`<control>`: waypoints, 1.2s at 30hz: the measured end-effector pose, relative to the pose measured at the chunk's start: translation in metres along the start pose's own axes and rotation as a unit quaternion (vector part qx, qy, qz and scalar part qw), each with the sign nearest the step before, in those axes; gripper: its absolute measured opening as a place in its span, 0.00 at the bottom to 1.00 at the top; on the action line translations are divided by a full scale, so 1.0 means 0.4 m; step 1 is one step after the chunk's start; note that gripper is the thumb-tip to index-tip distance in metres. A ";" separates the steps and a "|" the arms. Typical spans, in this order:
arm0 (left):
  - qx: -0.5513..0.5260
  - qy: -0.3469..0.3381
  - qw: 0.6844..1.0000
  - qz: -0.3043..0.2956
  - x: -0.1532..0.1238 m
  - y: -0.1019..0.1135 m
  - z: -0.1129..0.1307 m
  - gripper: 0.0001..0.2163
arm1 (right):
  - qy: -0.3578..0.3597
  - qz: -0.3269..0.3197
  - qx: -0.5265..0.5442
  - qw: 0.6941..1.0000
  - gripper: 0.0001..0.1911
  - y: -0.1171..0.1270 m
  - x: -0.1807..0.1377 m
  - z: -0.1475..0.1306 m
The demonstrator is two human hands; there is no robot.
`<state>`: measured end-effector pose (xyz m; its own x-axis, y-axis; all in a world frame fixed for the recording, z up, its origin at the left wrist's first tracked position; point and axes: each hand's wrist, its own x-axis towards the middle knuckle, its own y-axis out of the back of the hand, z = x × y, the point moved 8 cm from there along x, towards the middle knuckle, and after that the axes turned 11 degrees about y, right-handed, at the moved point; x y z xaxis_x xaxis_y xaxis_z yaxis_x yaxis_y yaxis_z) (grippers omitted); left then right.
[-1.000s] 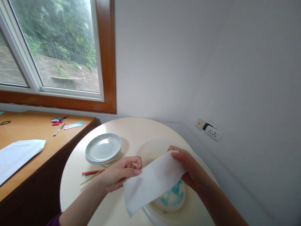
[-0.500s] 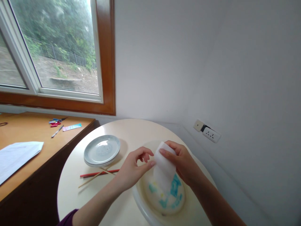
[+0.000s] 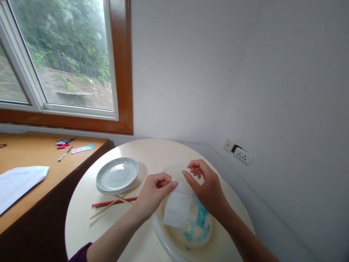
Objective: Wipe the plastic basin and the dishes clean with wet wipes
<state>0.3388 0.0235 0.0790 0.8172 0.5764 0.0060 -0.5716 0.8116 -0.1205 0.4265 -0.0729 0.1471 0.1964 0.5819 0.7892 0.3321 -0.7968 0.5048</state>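
My left hand [image 3: 158, 191] pinches the top edge of a thin white tissue [image 3: 177, 208] between thumb and fingers. The tissue hangs down with a fold across it, over a pale round basin [image 3: 163, 238]. My right hand [image 3: 204, 185] is just to the right, thumb and fingers apart and curved, holding nothing. Below the hands, inside the basin, lies a whitish rounded thing with blue and yellow print [image 3: 200, 227]; the tissue and my right hand cover part of it, and I cannot tell its kind.
Stacked grey plates [image 3: 117, 175] stand on the round table [image 3: 84, 240], left of my hands. Red chopsticks [image 3: 105, 203] and wooden chopsticks [image 3: 102, 211] lie crossed nearby. A wooden desk [image 3: 24, 151] at left holds papers [image 3: 20, 182], scissors [image 3: 63, 145] and a pen [image 3: 64, 154].
The tissue has passed from my right hand to my left and moved left and down. My right hand has let go and opened. My left fingers have closed on the tissue.
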 end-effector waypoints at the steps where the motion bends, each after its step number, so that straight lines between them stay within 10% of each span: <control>1: -0.021 -0.004 1.000 0.014 0.002 0.005 -0.003 0.15 | 0.017 -0.027 0.001 0.999 0.02 -0.011 -0.006 -0.017; 19: -0.111 0.002 0.992 0.060 -0.006 0.029 -0.026 0.09 | 0.110 -0.056 -0.024 0.992 0.05 -0.061 -0.039 -0.074; 36: 0.035 -0.065 0.989 0.132 -0.027 0.030 -0.003 0.06 | 0.171 -0.075 -0.126 0.974 0.08 -0.089 -0.060 -0.094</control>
<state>0.3233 0.0269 0.0762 0.6254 0.7721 0.1125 -0.7707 0.6338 -0.0651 0.3752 -0.0647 0.1232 -0.1694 0.6410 0.7486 0.0871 -0.7469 0.6593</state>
